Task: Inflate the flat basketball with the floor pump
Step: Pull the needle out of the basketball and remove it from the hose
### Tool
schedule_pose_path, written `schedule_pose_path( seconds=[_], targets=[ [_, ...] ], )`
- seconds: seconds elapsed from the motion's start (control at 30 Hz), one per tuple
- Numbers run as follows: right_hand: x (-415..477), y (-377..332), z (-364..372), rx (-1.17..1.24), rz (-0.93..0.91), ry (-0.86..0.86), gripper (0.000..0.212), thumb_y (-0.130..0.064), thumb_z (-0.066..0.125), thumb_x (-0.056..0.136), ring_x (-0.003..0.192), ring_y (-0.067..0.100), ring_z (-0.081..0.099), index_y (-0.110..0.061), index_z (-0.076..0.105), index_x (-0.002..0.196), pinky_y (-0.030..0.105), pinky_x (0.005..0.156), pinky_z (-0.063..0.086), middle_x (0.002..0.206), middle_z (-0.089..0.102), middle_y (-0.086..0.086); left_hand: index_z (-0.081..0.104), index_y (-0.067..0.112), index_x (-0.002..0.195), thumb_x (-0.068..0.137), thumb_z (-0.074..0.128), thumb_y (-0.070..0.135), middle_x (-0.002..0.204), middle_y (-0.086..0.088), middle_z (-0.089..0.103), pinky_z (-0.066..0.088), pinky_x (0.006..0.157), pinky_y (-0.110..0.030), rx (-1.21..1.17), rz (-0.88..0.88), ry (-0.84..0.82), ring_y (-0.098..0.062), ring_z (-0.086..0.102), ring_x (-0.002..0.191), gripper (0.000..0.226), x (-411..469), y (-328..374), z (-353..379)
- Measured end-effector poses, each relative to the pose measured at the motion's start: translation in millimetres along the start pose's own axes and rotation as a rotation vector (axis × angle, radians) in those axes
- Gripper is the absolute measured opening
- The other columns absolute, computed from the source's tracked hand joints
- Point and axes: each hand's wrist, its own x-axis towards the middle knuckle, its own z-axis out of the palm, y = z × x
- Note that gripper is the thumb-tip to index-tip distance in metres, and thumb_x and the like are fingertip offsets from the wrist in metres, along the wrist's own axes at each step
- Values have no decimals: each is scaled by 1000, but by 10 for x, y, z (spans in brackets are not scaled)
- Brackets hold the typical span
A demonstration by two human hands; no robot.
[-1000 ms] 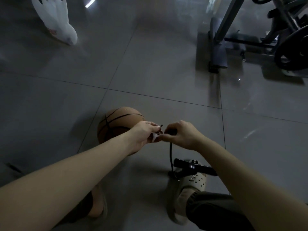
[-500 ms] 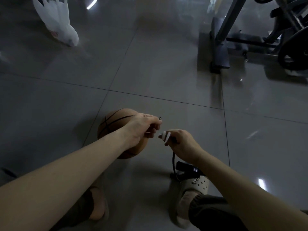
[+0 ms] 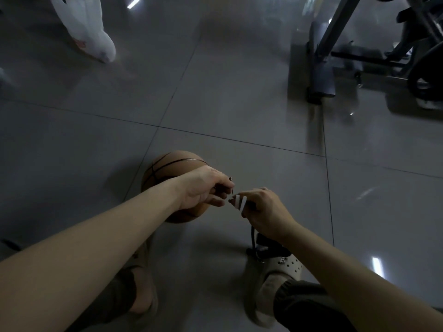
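A brown basketball point(image 3: 172, 164) lies on the grey tiled floor, partly hidden under my left forearm. Above its right side, my left hand point(image 3: 203, 190) pinches a thin metal needle point(image 3: 232, 185). Just right of it, my right hand point(image 3: 263, 209) grips the white-tipped hose head point(image 3: 239, 202) of the pump. The black hose point(image 3: 252, 236) drops from that hand to the black pump base point(image 3: 266, 248), which lies by my right foot. The needle tip and the hose head sit a finger's width apart.
A white plastic bag point(image 3: 84, 27) lies at the far left. A dark exercise machine frame point(image 3: 321, 68) stands at the far right. My feet in pale clogs point(image 3: 275, 279) stand near the bottom edge.
My hands, joined at the hose head a second ago, have drawn slightly apart. The left hand now holds the needle alone and the right hand has dropped lower with the hose head.
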Motion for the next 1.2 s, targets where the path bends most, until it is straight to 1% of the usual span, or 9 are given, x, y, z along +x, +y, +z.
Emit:
schedule_pose_path(
  seconds=[0.1, 0.2, 0.37, 0.53, 0.6, 0.7, 0.83, 1.03, 1.2],
  targets=[
    [-6, -10, -11, -16, 2, 15, 15, -14, 61, 97, 70, -7, 51, -23, 73, 97, 1, 81, 33, 82, 63, -12, 67, 5, 82, 96, 60, 4, 76, -8, 60, 50, 54, -26, 20, -2, -9, -17, 58, 69, 15, 16, -17, -4],
    [-2, 3, -6, -9, -7, 22, 14, -14, 61, 96, 69, -3, 54, -19, 74, 97, 0, 81, 34, 81, 68, -7, 66, 5, 84, 96, 60, 4, 77, -8, 61, 52, 56, -27, 18, -8, -12, -16, 58, 68, 14, 20, -40, -1],
    [0, 1, -49, 22, -11, 10, 19, -18, 58, 97, 72, 11, 59, -11, 72, 87, 18, 81, 45, 76, 68, -2, 65, 3, 87, 96, 61, 3, 79, -9, 60, 54, 56, -28, -16, -9, -16, -16, 60, 67, 10, 28, -49, 8],
    [-5, -15, -79, -7, -23, -3, 15, -11, 60, 95, 75, 10, 63, -11, 74, 95, 1, 83, 36, 84, 72, 0, 65, 3, 89, 96, 61, 4, 76, -7, 62, 56, 58, -29, -29, -5, -18, -15, 61, 67, 8, 15, -35, 5],
    [-8, -17, -87, -11, -29, -14, 14, -12, 60, 96, 75, 6, 61, -14, 74, 98, 0, 85, 34, 86, 70, -5, 65, 3, 88, 96, 61, 3, 75, -7, 62, 56, 58, -29, -35, -4, -16, -15, 62, 66, 9, 16, -32, 4],
    [2, 7, -78, -2, -31, -17, 14, -12, 60, 96, 75, 7, 62, -14, 74, 97, 4, 83, 40, 84, 70, -5, 65, 3, 88, 96, 61, 3, 74, -6, 63, 57, 58, -29, -38, -5, -22, -15, 62, 65, 9, 21, -29, 8],
    [13, 17, -67, 17, -36, -18, 15, -9, 59, 95, 73, 13, 63, -9, 73, 90, 22, 79, 51, 80, 70, 1, 65, 2, 92, 96, 62, 4, 75, -7, 64, 57, 59, -29, -31, -9, -38, -14, 63, 66, 6, 20, -28, 9],
    [8, 22, -35, 106, 0, 5, 34, -35, 50, 97, 57, 15, 55, -15, 64, 72, 36, 60, 52, 64, 61, 0, 68, 3, 85, 95, 62, 3, 74, -7, 64, 57, 60, -32, 45, 30, -18, -14, 61, 65, 13, 29, -43, 36],
    [0, 33, 22, 112, 3, 35, 39, -45, 45, 96, 52, 14, 52, -20, 64, 72, 35, 54, 49, 60, 58, -1, 68, 1, 91, 97, 60, 6, 70, -4, 61, 58, 68, -35, 142, -5, -39, -12, 57, 62, 11, 6, -41, 73]
  ],
)
